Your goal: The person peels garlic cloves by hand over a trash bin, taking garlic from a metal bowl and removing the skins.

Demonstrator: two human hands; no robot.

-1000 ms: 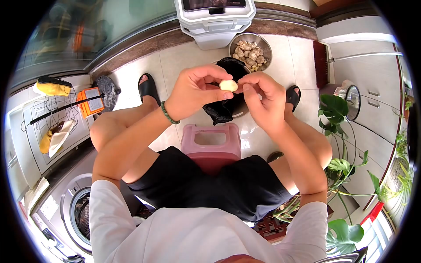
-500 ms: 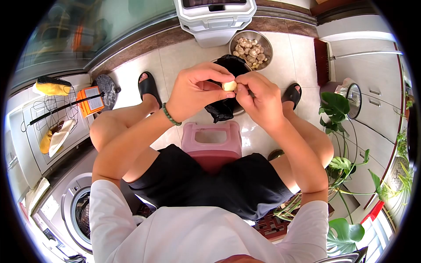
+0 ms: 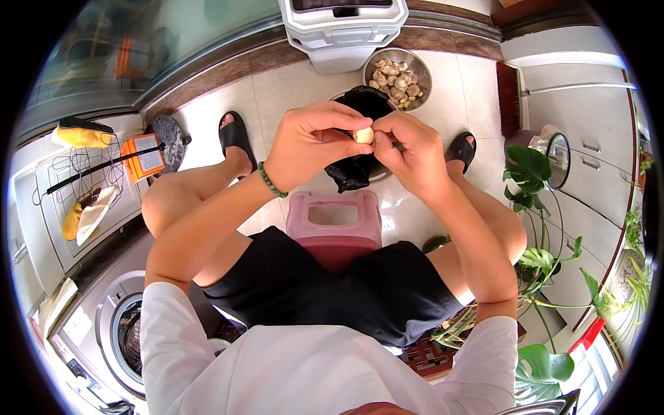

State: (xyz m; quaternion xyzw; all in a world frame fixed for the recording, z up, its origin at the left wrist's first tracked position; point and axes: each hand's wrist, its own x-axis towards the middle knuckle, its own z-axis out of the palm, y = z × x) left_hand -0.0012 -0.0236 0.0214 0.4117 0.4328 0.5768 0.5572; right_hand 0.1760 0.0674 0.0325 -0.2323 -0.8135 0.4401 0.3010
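Observation:
A pale, peeled-looking garlic clove [image 3: 364, 135] is pinched between the thumb and fingertips of my left hand [image 3: 315, 138], which wears a green bead bracelet [image 3: 272, 181]. My right hand [image 3: 408, 149] is closed, its thumb and forefinger pressed together against the clove's right edge. Any bit of skin between those fingertips is too small to make out. Just beyond and below both hands is a bin lined with a black bag [image 3: 349, 174], partly hidden by them. Behind it on the floor, a metal bowl [image 3: 423, 69] holds several garlic bulbs [image 3: 396, 84].
A pink plastic stool [image 3: 333, 238] stands between my legs. At the back is a grey-white container [image 3: 344, 41]. To the left are a washing machine [image 3: 124, 325], a wire rack [image 3: 83, 166] and an orange box [image 3: 143, 158]; to the right, a leafy potted plant [image 3: 529, 169] and white cabinets [image 3: 577, 124].
The clove stays in my left hand. My right hand's fingers have shifted slightly at the clove's edge, showing a little more of it.

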